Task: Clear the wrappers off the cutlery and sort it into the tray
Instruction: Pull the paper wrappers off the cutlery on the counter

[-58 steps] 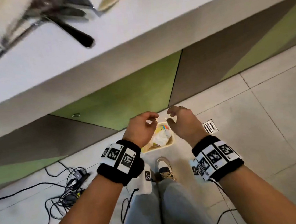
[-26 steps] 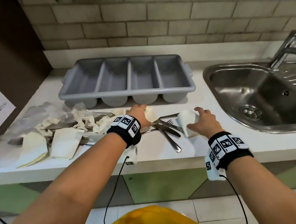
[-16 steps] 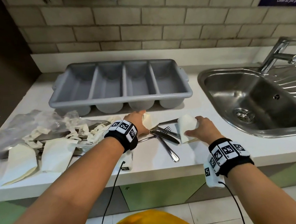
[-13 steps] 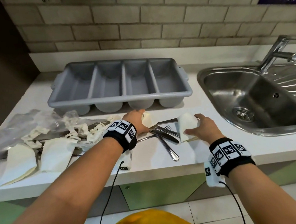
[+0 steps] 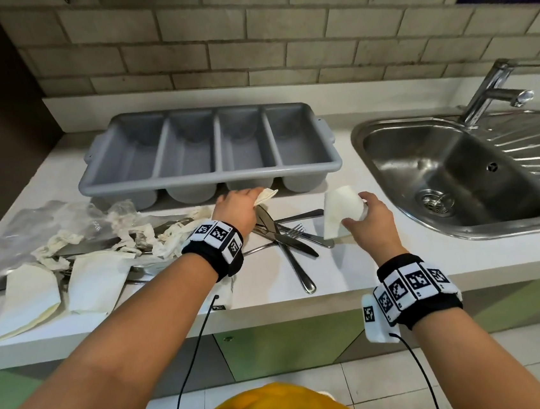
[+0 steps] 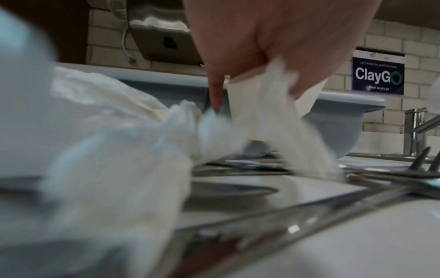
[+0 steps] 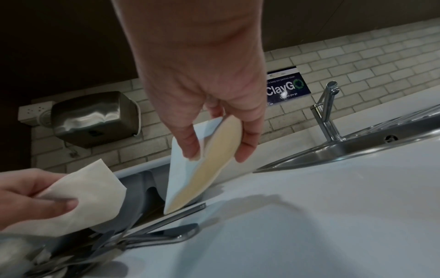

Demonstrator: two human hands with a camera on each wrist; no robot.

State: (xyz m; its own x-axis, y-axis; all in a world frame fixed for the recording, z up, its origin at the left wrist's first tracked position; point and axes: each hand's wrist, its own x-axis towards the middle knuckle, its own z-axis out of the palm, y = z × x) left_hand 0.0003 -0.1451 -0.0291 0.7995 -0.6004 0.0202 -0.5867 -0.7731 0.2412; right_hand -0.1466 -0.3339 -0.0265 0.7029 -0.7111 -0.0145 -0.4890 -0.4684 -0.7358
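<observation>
A grey four-compartment cutlery tray (image 5: pixel 212 173) stands empty at the back of the white counter. In front of it lie loose knives and forks (image 5: pixel 285 236), partly under my hands. My left hand (image 5: pixel 239 207) pinches a cream paper wrapper (image 5: pixel 266 194) (image 7: pixel 85 195) (image 6: pixel 262 105) just above the cutlery. My right hand (image 5: pixel 368 217) holds another white wrapper (image 5: pixel 341 212) (image 7: pixel 202 165) upright by its top edge, its lower tip near a knife handle (image 7: pixel 183 211).
Torn wrappers and clear plastic (image 5: pixel 77 254) cover more cutlery on the counter's left. A steel sink (image 5: pixel 459 177) with a tap (image 5: pixel 496 90) lies to the right. A brick wall runs behind; a dispenser (image 7: pixel 95 118) hangs on it.
Earlier both hands hung over a bin on the floor; they came up to the counter. In the last second each hand keeps its wrapper, and the right one has lifted slightly.
</observation>
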